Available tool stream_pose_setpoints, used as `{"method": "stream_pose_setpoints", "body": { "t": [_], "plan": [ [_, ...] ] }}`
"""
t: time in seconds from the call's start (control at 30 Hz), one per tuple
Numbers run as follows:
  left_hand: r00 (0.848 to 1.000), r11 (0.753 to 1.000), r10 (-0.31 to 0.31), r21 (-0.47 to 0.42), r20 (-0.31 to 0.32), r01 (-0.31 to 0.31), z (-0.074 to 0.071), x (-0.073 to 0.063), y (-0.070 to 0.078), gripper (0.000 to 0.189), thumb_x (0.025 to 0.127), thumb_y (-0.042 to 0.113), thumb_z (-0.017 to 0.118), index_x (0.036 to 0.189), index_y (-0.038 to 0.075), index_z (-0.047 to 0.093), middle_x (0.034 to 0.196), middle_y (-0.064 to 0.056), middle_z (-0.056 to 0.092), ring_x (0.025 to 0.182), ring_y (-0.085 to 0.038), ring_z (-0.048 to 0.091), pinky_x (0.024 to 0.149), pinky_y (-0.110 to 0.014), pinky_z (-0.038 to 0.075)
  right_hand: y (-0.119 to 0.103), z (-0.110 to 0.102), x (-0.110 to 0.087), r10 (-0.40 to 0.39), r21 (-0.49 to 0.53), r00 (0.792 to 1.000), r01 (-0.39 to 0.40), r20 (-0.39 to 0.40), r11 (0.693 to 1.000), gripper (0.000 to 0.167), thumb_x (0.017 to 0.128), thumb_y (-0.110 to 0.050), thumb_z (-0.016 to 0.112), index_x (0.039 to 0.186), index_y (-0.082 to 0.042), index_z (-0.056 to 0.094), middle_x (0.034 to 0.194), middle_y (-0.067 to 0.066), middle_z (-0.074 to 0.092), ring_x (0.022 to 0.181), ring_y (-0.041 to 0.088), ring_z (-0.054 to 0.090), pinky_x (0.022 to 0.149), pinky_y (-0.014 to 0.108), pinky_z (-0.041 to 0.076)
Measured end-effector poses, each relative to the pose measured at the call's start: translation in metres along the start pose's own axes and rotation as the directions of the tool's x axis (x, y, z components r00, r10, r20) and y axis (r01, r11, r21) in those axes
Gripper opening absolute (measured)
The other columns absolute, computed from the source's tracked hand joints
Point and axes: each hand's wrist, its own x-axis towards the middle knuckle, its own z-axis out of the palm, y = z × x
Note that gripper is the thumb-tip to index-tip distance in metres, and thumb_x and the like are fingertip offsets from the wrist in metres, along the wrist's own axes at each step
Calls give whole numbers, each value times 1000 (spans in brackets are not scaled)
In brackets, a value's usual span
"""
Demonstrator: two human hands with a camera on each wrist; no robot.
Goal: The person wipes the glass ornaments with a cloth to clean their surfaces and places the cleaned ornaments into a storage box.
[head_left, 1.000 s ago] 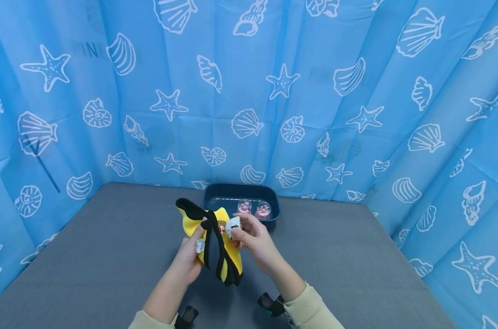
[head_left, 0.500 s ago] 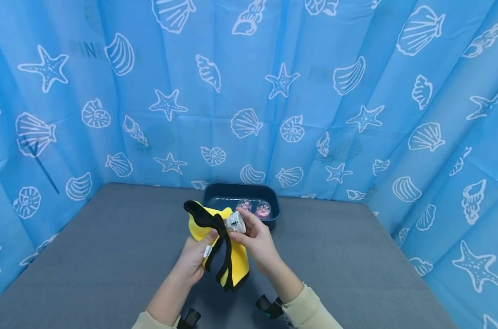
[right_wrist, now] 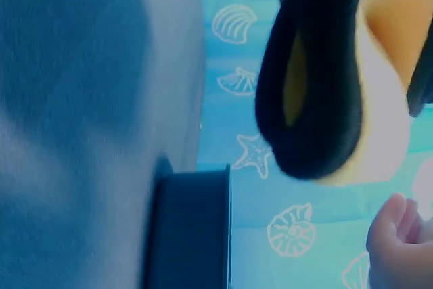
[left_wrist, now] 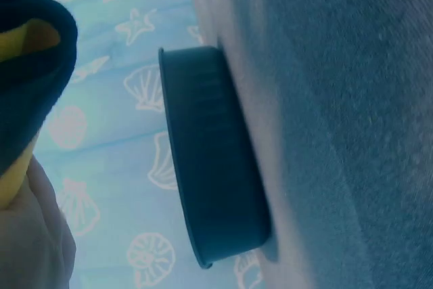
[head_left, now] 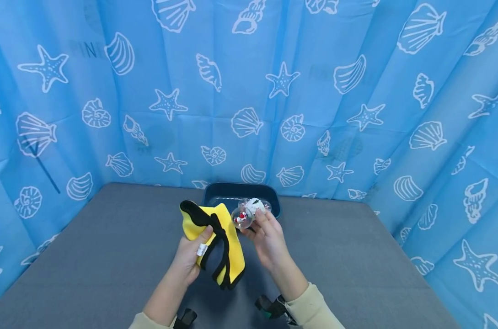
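My left hand (head_left: 188, 257) grips a yellow cloth (head_left: 235, 256) with black edging and a small white label, its folds hanging down and to the right. Between the fingers and thumb of my right hand (head_left: 270, 241) is a snow globe (head_left: 249, 213) with a white base and a red and white figure inside. It is tilted, dome to the lower left, just right of the cloth and apart from it. In the right wrist view the cloth (right_wrist: 314, 99) hangs above the fingertips; the globe is barely visible there.
A dark blue tray (head_left: 216, 193) stands on the grey table (head_left: 335, 256), behind the hands. Pink snow globes (head_left: 268, 205) in its right half are mostly hidden by the held globe. A blue shell-print curtain (head_left: 249, 151) hangs behind the table.
My right hand has drawn the snow globe out of the cloth, up and to the right, so its clear dome now shows. The left hand with the cloth has shifted slightly.
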Motion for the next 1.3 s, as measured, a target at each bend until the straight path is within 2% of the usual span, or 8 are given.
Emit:
{"method": "stream_pose_setpoints", "body": {
  "t": [0.23, 0.47, 0.57, 0.73, 0.87, 1.0, 1.2, 1.3],
  "plan": [
    [997, 996, 74, -52, 8, -73, -1, -1, 6, 30, 91, 16, 69, 114, 10, 50, 100, 3, 61, 96, -10, 63, 88, -25, 52, 0, 2, -2, 120, 50, 993, -120, -1, 992, 54, 104, -39, 42, 143, -2, 32, 122, 7, 54, 106, 22, 54, 89, 34, 48],
    [988, 987, 153, 44, 12, -153, 1, -1, 5, 37, 91, 14, 70, 119, 6, 48, 101, 2, 60, 96, -11, 62, 87, -26, 52, 1, 5, -6, 174, -34, 984, -173, 30, 984, 54, 105, -42, 38, 136, 1, 39, 108, 6, 63, 97, 18, 61, 88, 36, 49],
    [981, 978, 191, 83, 35, -193, 3, 0, 4, 40, 90, 14, 71, 121, 5, 47, 102, 2, 59, 96, -11, 61, 87, -26, 52, 2, 7, -8, 193, -56, 980, -190, 39, 980, 57, 104, -43, 40, 137, 3, 39, 110, 4, 63, 98, 16, 61, 87, 35, 49],
    [978, 969, 205, 137, 33, -208, 5, 0, 4, 42, 90, 11, 70, 123, 2, 45, 104, 0, 58, 96, -12, 60, 88, -26, 51, 2, 9, -10, 210, -56, 977, -208, 24, 976, 57, 103, -42, 43, 136, 4, 38, 111, 6, 59, 95, 15, 58, 83, 30, 51],
    [972, 930, 228, 285, 51, -233, 7, 1, 4, 49, 89, 12, 72, 126, 0, 42, 107, -6, 56, 96, -16, 57, 89, -29, 49, 4, 10, -11, 234, -91, 972, -232, 13, 968, 44, 104, -39, 42, 124, 0, 46, 101, 3, 57, 87, 15, 53, 76, 26, 48],
    [955, 877, 276, 379, 107, -296, 7, 2, 2, 53, 87, 11, 74, 128, -2, 42, 110, -12, 55, 97, -20, 54, 91, -34, 47, 6, 10, -11, 238, -148, 970, -229, 47, 962, 36, 105, -35, 43, 116, -2, 50, 97, 1, 54, 90, 15, 49, 80, 28, 45],
    [941, 864, 275, 377, 198, -332, 5, 3, -1, 61, 85, 15, 77, 131, 0, 40, 114, -13, 55, 101, -22, 53, 94, -36, 45, 8, 10, -15, 257, -184, 956, -230, 139, 956, 37, 102, -31, 47, 123, -1, 55, 109, 2, 54, 108, 20, 44, 95, 39, 41],
    [939, 858, 269, 389, 215, -335, 4, 3, -4, 63, 84, 19, 78, 131, 0, 41, 114, -14, 56, 101, -22, 54, 93, -37, 46, 8, 10, -16, 268, -181, 947, -236, 179, 955, 31, 101, -30, 47, 117, -7, 60, 107, 1, 55, 110, 22, 42, 96, 42, 38]
  ]
}}
